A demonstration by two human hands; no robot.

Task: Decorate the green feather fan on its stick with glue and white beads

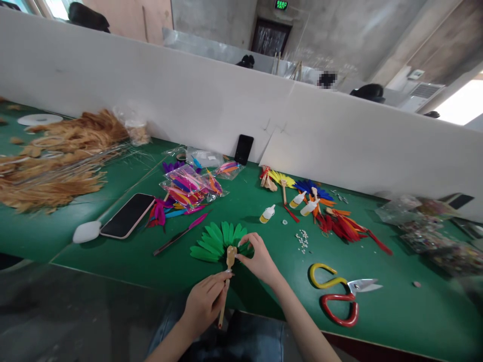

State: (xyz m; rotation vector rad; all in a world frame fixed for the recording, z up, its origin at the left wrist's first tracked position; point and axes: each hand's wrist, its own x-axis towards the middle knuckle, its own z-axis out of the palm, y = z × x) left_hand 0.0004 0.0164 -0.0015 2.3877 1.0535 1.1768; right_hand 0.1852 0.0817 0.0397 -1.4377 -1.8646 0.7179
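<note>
A fan of green feathers (215, 241) spreads behind a small tan wooden piece (231, 255) on a thin wooden stick (222, 306). My left hand (207, 301) is closed round the stick just below the tan piece. At the right side of the tan piece is my right hand (258, 259), thumb and index finger bent toward each other by the feathers. Whatever lies between those fingertips is too small to tell. White glue bottles (267, 214) and a scatter of small white beads (302, 240) lie to the right of the hands.
Scissors (349, 291) with yellow and red handles lie at the right. A phone (128, 216) is at the left, with bagged feathers (186, 186) beyond it. Brown fibres (75, 146) cover the far left. A white partition (211, 100) runs behind the table (124, 261).
</note>
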